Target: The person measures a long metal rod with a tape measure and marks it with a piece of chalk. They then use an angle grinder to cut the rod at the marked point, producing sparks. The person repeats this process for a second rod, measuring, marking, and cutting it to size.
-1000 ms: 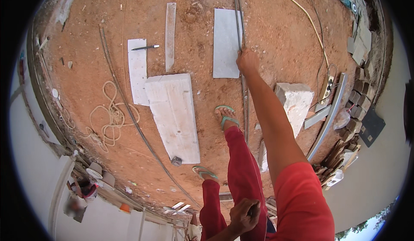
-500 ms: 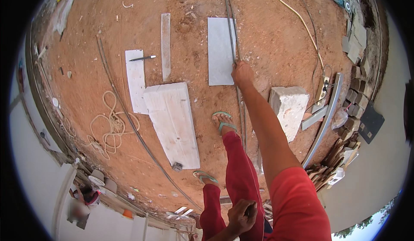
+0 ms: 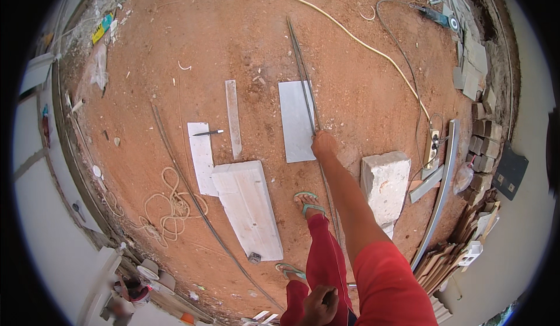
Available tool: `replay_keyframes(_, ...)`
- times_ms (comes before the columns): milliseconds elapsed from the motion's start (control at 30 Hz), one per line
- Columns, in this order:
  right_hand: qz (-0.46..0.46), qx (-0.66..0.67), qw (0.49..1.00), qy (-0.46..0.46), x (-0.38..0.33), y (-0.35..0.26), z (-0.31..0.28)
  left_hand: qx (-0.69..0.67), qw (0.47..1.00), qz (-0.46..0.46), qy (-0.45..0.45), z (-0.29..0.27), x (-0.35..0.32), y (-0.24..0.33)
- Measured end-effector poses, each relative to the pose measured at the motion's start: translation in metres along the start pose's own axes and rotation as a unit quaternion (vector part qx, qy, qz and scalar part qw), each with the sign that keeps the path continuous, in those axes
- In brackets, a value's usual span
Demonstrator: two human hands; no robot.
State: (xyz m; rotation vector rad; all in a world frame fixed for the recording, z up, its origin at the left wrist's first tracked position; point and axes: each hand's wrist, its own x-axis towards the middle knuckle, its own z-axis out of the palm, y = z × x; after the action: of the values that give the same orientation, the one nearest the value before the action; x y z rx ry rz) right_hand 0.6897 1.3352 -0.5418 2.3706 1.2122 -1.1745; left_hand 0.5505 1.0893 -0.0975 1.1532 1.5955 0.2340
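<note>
Right fingers tight around thin dark rods, gripped stretch hidden; left fingers fisted, contents unclear

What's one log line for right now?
right hand: gripping dark rods | left hand: loosely curled | rods: crossing grey sheet | white block: on red soil

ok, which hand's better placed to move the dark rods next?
Right, I'd say. The right hand grips the dark rods where they pass over the grey sheet's edge, arm reaching forward. The left hand is curled low by the red trousers, away from that grip.
</note>
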Motion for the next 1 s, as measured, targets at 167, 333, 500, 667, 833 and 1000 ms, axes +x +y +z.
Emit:
replay_keyframes(167,0.005,0.007,1.0,-0.021,0.003,-0.004,-0.003,0.055,0.998,-0.023,-0.035,-0.014,0.015,0.004)
replay_keyframes(333,-0.007,0.038,0.999,-0.004,-0.001,-0.005,-0.004,0.119,0.99,-0.049,-0.065,-0.022,0.024,0.025)
replay_keyframes(500,-0.002,0.057,0.998,-0.003,-0.003,-0.002,-0.008,0.066,0.997,-0.032,-0.025,-0.008,0.011,0.008)
replay_keyframes(667,-0.012,0.074,0.997,-0.01,-0.008,-0.004,-0.009,0.002,0.998,-0.062,-0.007,0.0,-0.001,-0.011)
replay_keyframes(833,-0.019,0.073,0.997,0.02,0.002,0.004,0.004,-0.003,0.999,-0.05,0.005,0.002,-0.002,-0.009)
replay_keyframes(1000,-0.029,0.07,0.996,0.038,0.003,0.003,0.008,0.092,0.996,0.016,-0.011,-0.007,0.002,0.007)
